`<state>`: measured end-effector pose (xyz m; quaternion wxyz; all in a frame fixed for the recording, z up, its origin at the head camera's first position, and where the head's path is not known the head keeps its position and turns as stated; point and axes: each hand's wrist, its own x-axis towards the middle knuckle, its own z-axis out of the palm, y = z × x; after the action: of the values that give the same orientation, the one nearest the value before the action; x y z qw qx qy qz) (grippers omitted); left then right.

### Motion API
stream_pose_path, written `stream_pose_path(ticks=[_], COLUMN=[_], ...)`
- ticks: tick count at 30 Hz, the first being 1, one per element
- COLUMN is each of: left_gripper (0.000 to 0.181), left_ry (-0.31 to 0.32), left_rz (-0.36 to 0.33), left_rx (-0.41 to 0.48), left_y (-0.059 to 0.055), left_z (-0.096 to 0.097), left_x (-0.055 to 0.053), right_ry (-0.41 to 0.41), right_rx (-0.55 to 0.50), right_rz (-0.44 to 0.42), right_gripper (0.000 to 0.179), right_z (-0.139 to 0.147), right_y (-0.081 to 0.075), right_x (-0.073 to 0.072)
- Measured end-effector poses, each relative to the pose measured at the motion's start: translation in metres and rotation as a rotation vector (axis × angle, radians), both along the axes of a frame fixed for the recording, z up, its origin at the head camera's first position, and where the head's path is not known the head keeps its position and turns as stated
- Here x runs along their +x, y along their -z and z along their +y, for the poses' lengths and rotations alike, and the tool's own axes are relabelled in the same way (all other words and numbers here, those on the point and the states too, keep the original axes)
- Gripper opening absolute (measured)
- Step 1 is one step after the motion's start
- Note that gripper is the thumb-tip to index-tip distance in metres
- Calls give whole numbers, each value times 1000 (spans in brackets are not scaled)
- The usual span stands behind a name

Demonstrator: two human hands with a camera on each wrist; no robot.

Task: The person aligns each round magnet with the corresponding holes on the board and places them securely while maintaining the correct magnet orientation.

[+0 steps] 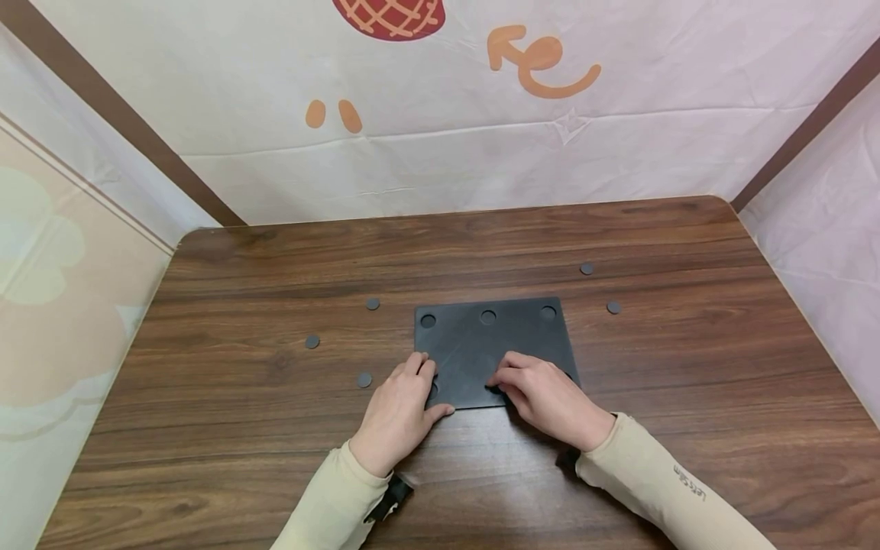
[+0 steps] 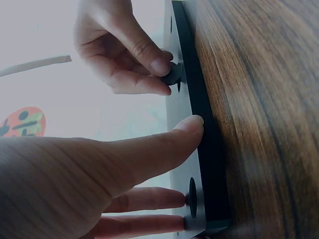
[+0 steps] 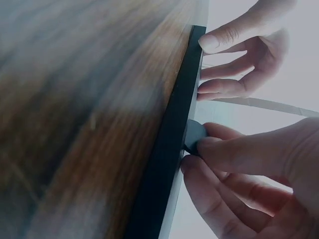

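Note:
A dark rectangular board with round recesses lies on the wooden table. My left hand steadies its near left corner; the thumb presses the front edge and straight fingers touch the top beside a recess. Over the middle of the board's near side, my right hand pinches a small dark disc between thumb and fingers. In the right wrist view the disc is tilted on its edge, its lower rim right at the board's top. The disc mostly hides the recess under it.
Left of the board lie three loose grey discs, the nearest one close to my left hand. Two more, a farther disc and a nearer disc, lie to the right. Printed cloth hangs behind the table's far edge.

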<state>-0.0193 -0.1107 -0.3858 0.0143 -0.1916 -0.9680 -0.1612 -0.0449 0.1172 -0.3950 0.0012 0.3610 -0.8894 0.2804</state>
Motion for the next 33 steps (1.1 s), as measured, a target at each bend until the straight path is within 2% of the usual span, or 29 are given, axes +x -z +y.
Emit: stream_pose_path(ticks=[10,19,23,28,33], left_gripper=[50,49,50,50,50], left_ry=[-3,-6,-8,-7,-9], left_rz=[-4,1,-3,-4,-9], left_rx=[0,-6,-7,-4,-4], left_y=[0,0,0,0,0], left_z=[0,0,1,0,1], left_x=[0,0,0,0,0], right_ry=[32,26,24,19,11], right_rx=[0,32,44,79,142], right_rz=[13,40,26,-7,37], right_gripper=[15,13,15,19,23], right_z=[0,0,0,0,-2], right_y=[1,1,1,-2,-3], right_x=[1,2,4,7,13])
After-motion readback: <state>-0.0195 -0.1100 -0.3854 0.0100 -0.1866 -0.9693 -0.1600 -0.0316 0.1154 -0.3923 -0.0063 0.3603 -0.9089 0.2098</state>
